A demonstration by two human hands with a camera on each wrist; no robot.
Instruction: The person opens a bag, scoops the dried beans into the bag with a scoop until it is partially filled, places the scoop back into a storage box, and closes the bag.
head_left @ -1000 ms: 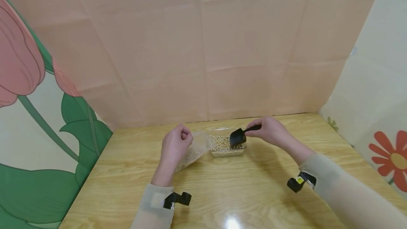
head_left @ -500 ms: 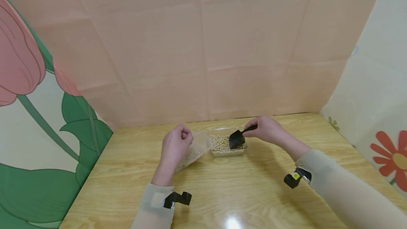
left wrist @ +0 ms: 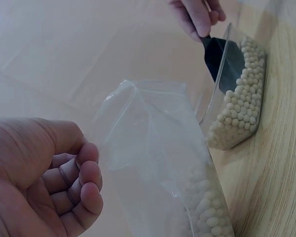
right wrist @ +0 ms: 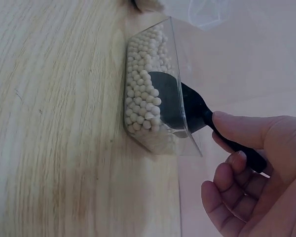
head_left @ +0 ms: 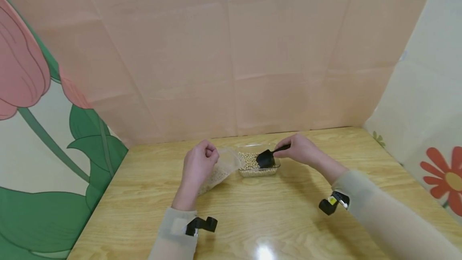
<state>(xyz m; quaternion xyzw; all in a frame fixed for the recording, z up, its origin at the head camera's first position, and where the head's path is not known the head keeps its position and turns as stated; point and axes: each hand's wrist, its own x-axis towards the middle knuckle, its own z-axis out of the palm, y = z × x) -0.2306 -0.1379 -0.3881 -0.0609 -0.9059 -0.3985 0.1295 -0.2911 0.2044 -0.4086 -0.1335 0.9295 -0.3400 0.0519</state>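
On the right, the right hand (head_left: 300, 149) slants left, gripping one black scoop (head_left: 265, 159) in one clear container (head_left: 259, 173); the curled left hand (head_left: 198, 163) pinches one bag (left wrist: 150, 123).

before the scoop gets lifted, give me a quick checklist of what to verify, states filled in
1. Scoop held by its handle in the right hand: ok.
2. Blade down among the pale balls: ok.
3. Clear container upright on the table: ok.
4. Bag beside the container: ok, more balls inside.
5. Bag mouth wide enough: cannot tell.
6. Load on the blade: cannot tell.
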